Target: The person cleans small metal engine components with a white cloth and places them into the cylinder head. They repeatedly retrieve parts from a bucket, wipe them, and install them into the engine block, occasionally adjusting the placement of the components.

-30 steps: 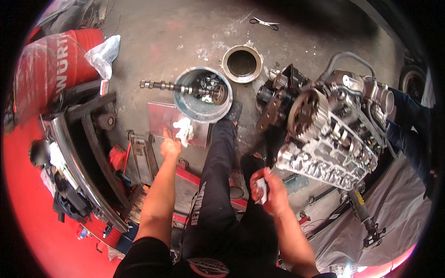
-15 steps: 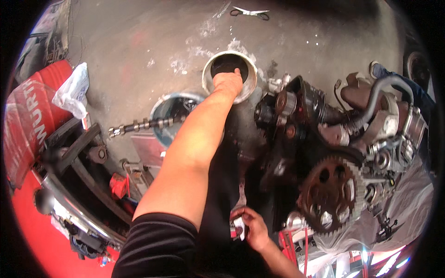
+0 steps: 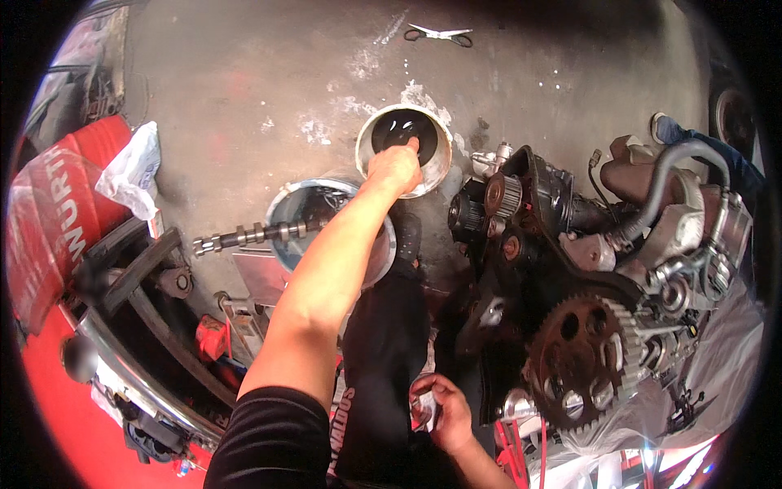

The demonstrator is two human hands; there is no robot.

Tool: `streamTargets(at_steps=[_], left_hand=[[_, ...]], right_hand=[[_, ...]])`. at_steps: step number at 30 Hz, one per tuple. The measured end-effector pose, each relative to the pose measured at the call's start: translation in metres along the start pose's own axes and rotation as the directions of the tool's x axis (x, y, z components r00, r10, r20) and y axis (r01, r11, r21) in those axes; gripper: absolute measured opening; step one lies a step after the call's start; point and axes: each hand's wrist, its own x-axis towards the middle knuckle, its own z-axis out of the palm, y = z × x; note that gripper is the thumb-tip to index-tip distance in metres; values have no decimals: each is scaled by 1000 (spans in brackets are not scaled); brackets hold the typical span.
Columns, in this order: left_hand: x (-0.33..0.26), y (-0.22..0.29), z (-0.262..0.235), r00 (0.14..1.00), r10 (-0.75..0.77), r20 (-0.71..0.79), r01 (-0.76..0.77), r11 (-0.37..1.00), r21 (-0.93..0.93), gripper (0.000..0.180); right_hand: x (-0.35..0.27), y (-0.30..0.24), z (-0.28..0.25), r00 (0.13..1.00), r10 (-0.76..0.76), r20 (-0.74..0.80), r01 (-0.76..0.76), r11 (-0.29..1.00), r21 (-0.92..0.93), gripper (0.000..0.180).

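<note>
My left hand (image 3: 397, 167) reaches over the near rim of a pale bucket (image 3: 444, 163) that holds dark, shiny liquid. Its fingers curl down inside, and whatever they grip is hidden. Low in the picture, close to my dark trouser leg, my right hand (image 3: 450, 414) curls its fingers round a small pale, shiny piece (image 3: 423, 403) too unclear to name. Under my left forearm stands a bluish bucket (image 3: 281, 200). A camshaft (image 3: 252, 235) lies across its rim and sticks out to the left.
On the right stands an engine with a large toothed pulley (image 3: 582, 359) and a grey hose (image 3: 660, 183). Scissors (image 3: 440, 35) lie spread on the floor at the far side. To the left are a red drum (image 3: 69, 204), a white plastic bag (image 3: 130, 175) and a dark metal frame (image 3: 147, 261).
My left hand has drawn back slightly toward me, baring more of the dark liquid. The whole view has shifted a little. My right hand keeps its grip low down.
</note>
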Motion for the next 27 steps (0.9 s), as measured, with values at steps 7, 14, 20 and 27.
streamTargets(at_steps=[7, 14, 20, 27], left_hand=[[-154, -32, -43, 966, 242, 87, 116, -107, -988, 74], [-380, 28, -92, 904, 134, -407, -423, 424, -801, 73], [-516, 77, -84, 783, 288, -552, -566, 697, -440, 72], [-577, 95, -56, 912, 364, -189, -286, 236, -929, 76]], right_hand=[[-14, -36, 24, 968, -232, 100, 231, 973, 21, 40], [-25, -91, 64, 877, -250, 409, 160, 957, 243, 44], [-97, -90, 69, 793, -180, 583, 97, 980, 171, 40], [-154, -49, 32, 836, -207, 508, 153, 977, 147, 39]])
